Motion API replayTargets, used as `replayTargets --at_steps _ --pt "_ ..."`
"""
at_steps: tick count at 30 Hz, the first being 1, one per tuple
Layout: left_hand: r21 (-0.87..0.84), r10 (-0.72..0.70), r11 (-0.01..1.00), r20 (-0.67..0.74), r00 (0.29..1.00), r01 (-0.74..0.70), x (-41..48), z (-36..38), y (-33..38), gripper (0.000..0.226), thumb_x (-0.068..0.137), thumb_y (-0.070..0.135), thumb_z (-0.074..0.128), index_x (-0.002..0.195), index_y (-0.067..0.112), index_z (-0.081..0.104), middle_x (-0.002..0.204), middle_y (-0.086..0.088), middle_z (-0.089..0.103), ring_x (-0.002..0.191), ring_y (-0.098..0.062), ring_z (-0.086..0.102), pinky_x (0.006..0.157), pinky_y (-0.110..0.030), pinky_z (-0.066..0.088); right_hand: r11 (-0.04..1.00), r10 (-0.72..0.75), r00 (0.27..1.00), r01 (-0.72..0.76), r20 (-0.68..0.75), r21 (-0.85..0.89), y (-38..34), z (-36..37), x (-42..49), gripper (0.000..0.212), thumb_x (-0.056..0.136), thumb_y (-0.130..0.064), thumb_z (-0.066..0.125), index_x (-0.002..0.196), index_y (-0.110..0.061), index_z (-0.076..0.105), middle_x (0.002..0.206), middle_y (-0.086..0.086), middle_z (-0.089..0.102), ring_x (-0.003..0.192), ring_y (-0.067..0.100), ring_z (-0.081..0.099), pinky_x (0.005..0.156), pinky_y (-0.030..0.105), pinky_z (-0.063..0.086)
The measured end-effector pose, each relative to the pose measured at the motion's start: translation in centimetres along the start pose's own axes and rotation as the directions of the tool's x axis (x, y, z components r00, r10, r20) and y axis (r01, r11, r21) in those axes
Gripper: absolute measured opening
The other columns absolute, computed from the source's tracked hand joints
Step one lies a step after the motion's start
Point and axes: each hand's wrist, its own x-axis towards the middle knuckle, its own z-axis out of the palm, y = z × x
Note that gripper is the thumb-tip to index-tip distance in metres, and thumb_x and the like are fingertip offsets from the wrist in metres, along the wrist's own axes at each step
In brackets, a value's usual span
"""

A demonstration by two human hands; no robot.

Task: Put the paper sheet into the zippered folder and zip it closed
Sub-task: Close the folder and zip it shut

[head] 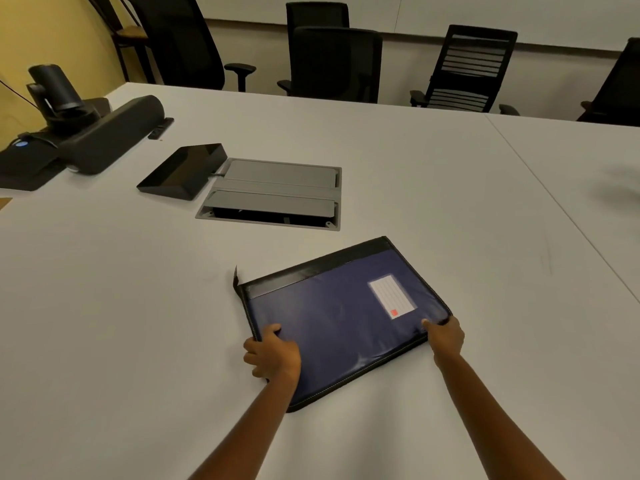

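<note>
Folder (pixel 329 327) near cable hatch (pixel 273 194); chairs (pixel 332 60) beyond

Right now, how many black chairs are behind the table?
5: the far-left chair, the front middle chair, the back middle chair behind it, the slatted chair to their right, the right-edge chair, cut off. More may be hidden.

Office meeting room: long white table (pixel 381 150), black office chairs (pixel 334 64), conference camera (pixel 57 90).
</note>
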Motion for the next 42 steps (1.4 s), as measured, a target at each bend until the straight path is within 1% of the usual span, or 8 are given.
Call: replayTargets --at_steps 8,12,16,22,25,31,34,42 --pt "-0.051 0.053 0.998 0.165 0.985 -0.045 -4.6 3.4 1.0 0.045 0.088 0.0 0.052 0.129 0.016 0.046 0.142 -0.022 0.022 0.122 -0.039 0.034 0.098 -0.046 0.04 0.997 0.038 0.997 -0.033 -0.068 0.075 1.3 3.0 -3.2 0.041 0.082 0.0 0.061 0.119 0.01 0.045 0.125 0.03 0.05 0.111 0.045 0.051 0.095 0.047 0.043" --pt "0.104 0.156 0.976 0.265 0.952 -0.189 -5.5 4.4 2.3 0.058 0.089 0.013 0.055 0.14 0.011 0.028 0.151 -0.032 -0.007 0.143 -0.043 0.004 0.115 -0.05 0.019 0.996 0.031 0.996 -0.024 -0.088 0.081 2.1 4.0 -4.1 0.045 0.082 -0.001 0.062 0.122 0.008 0.044 0.127 0.029 0.047 0.115 0.046 0.048 0.1 0.051 0.041" --pt "0.312 0.367 0.836 0.297 0.882 -0.452 -3.0 4.4 4.4 0.068 0.092 0.024 0.05 0.147 0.009 0.013 0.154 -0.026 -0.016 0.145 -0.037 -0.01 0.119 -0.048 0.002 0.993 0.067 0.993 -0.058 -0.093 0.101 2.3 4.5 -4.2 0.051 0.086 -0.005 0.058 0.132 0.005 0.036 0.135 0.028 0.04 0.123 0.044 0.042 0.104 0.05 0.036" --pt "0.451 0.511 0.6 0.42 0.75 -0.661 3.7 2.9 8.6 0.063 0.093 0.02 0.047 0.146 0.006 0.017 0.157 -0.021 0.003 0.146 -0.034 -0.001 0.12 -0.045 0.009 0.992 0.103 0.984 -0.09 -0.145 0.089 2.6 4.9 -3.6 0.045 0.091 -0.007 0.049 0.133 0.003 0.036 0.136 0.028 0.04 0.126 0.044 0.037 0.106 0.052 0.033" --pt "0.464 0.5 0.558 0.473 0.725 -0.688 6.6 2.2 10.4 0.062 0.095 0.022 0.046 0.146 0.005 0.016 0.156 -0.019 0.01 0.146 -0.032 0.004 0.12 -0.045 0.01 0.992 0.109 0.98 -0.096 -0.169 0.083 2.8 5.1 -3.5 0.045 0.091 -0.006 0.05 0.132 0.002 0.037 0.136 0.028 0.039 0.125 0.045 0.038 0.106 0.053 0.034" --pt "0.482 0.345 0.585 0.579 0.739 -0.652 10.2 1.6 10.9 0.06 0.099 0.033 0.038 0.147 0.005 0.015 0.154 -0.019 0.021 0.146 -0.032 0.008 0.119 -0.047 0.01 0.973 0.173 0.972 -0.144 -0.161 0.181 3.1 5.1 -3.0 0.043 0.088 -0.006 0.055 0.128 0.005 0.043 0.134 0.026 0.04 0.115 0.045 0.048 0.101 0.052 0.042" --pt "0.423 0.274 0.665 0.627 0.729 -0.615 10.5 1.9 10.6 0.057 0.098 0.034 0.04 0.142 0.002 0.025 0.149 -0.02 0.031 0.139 -0.034 0.029 0.115 -0.044 0.025 0.957 0.203 0.969 -0.166 -0.138 0.238 2.9 5.0 -2.7 0.03 0.087 -0.003 0.055 0.115 0.007 0.052 0.121 0.027 0.054 0.102 0.044 0.056 0.094 0.05 0.048" --pt "0.436 0.272 0.73 0.521 0.809 -0.526 9.5 3.0 8.6 0.049 0.098 0.036 0.035 0.133 0.002 0.04 0.137 -0.022 0.044 0.128 -0.036 0.039 0.106 -0.042 0.035 0.927 0.215 0.971 -0.17 -0.101 0.333 2.5 3.3 -1.3 0.034 0.088 0.008 0.044 0.121 0.005 0.05 0.109 0.021 0.058 0.086 0.027 0.05 0.066 0.031 0.044"
